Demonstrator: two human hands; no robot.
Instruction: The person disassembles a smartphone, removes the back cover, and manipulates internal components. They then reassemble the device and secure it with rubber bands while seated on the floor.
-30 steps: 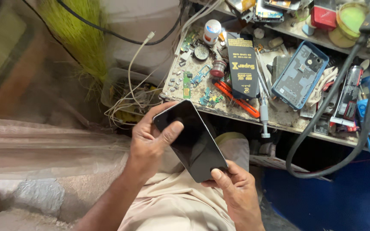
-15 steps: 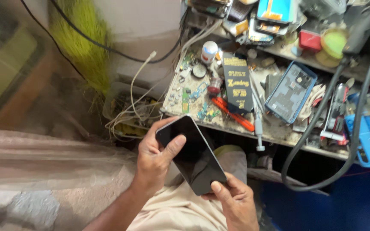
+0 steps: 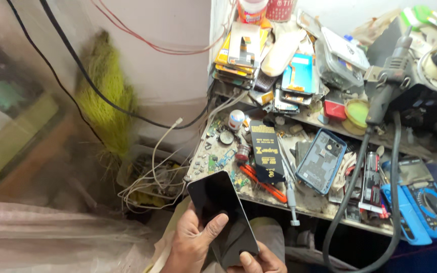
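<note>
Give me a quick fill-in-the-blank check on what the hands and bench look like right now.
1. Both hands hold a smartphone whose screen is ____.
2. The left hand lays its ____ across the glass.
3. On the cluttered workbench lies an opened phone in a ____ frame.
4. The right hand grips the phone's ____ end.

Missing words: dark; thumb; blue; lower

phone (image 3: 222, 217): glossy black glass | workbench (image 3: 309, 199): grimy, rough | broom (image 3: 104, 96): fibrous
</note>
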